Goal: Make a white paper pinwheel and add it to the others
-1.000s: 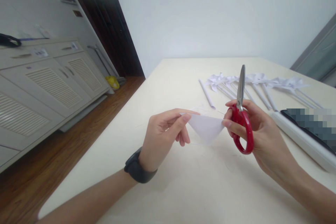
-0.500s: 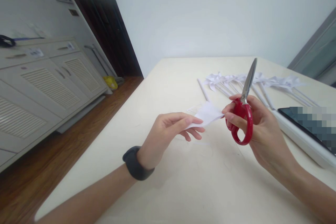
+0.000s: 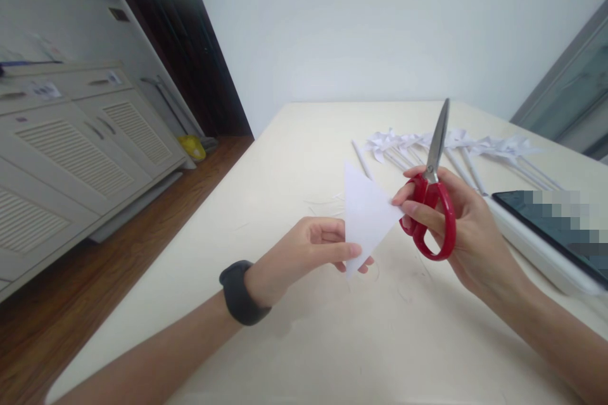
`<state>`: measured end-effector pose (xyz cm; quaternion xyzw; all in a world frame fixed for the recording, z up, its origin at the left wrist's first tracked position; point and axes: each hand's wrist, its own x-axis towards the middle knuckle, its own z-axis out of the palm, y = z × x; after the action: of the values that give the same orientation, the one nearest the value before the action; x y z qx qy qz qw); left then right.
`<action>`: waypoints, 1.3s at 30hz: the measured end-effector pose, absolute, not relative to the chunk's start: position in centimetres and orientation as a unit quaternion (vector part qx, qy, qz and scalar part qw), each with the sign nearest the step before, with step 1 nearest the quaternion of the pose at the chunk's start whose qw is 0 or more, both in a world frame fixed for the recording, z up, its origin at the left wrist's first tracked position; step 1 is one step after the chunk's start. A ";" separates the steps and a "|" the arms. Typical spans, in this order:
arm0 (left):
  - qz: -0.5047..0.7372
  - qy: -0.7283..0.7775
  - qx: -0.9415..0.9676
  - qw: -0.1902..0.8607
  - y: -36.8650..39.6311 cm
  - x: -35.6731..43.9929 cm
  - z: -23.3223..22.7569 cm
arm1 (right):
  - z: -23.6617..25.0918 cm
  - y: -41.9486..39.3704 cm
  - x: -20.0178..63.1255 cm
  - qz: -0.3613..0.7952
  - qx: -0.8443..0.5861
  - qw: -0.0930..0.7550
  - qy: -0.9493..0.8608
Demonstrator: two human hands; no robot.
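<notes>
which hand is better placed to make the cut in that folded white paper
Right, most likely. The right hand already grips the red scissors, blades shut and pointing up, beside the paper triangle. The left hand pinches the paper's lower edge, steadying it.

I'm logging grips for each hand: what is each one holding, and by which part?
Left hand pinches the white paper triangle at its lower edge. Right hand holds the red scissors by the handles, blades closed, fingertips touching the paper's right corner.
</notes>
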<state>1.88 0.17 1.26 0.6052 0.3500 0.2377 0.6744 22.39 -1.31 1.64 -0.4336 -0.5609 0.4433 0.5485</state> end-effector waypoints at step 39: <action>0.315 0.400 0.676 0.532 -1.4 2.3 0.9 | 1.5 -3.5 19.6 0.614 -0.384 0.420 -0.546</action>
<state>2.27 -1.44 0.89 0.6763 0.4002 0.3147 0.5324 19.60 -3.47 1.45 -0.3838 -0.5463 0.6144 0.4204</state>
